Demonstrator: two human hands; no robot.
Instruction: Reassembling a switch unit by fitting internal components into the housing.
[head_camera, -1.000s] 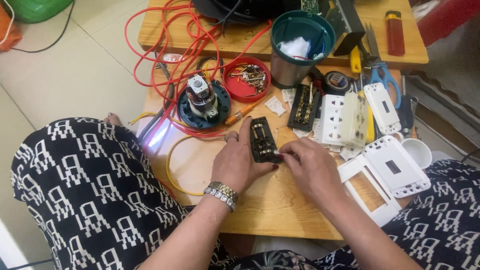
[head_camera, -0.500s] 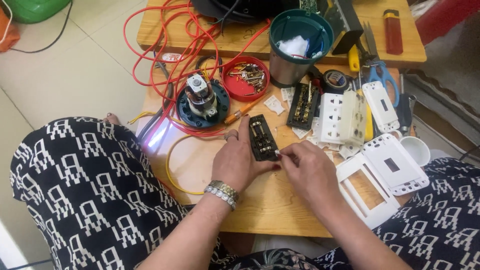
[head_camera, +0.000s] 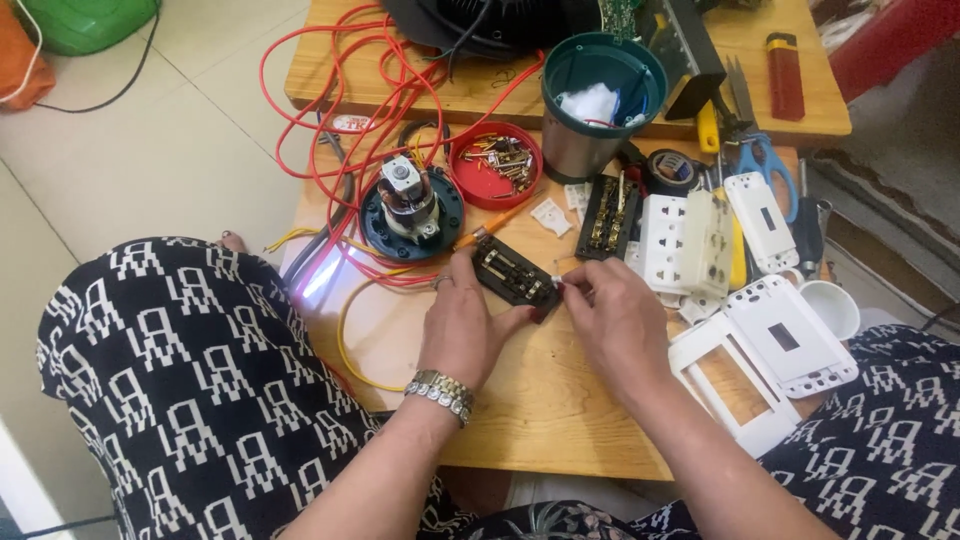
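Socket block (head_camera: 515, 278) between my hands on the table (head_camera: 560, 400), motor (head_camera: 410, 205) behind left, frame (head_camera: 735, 385) right

The black socket insert (head_camera: 515, 277) is lying flatter and more crosswise than a second ago, when it was standing nearly upright in the frame: its long axis is now running from upper left to lower right, with its brass contacts facing up. The left hand (head_camera: 462, 325) is gripping it from the left and below, with the thumb resting at its upper left end. The right hand (head_camera: 615, 320) is sitting slightly higher and further right than before, and its fingertips (head_camera: 572, 290) are now pinching a small white piece (head_camera: 556, 284) right at the insert's right-hand end.
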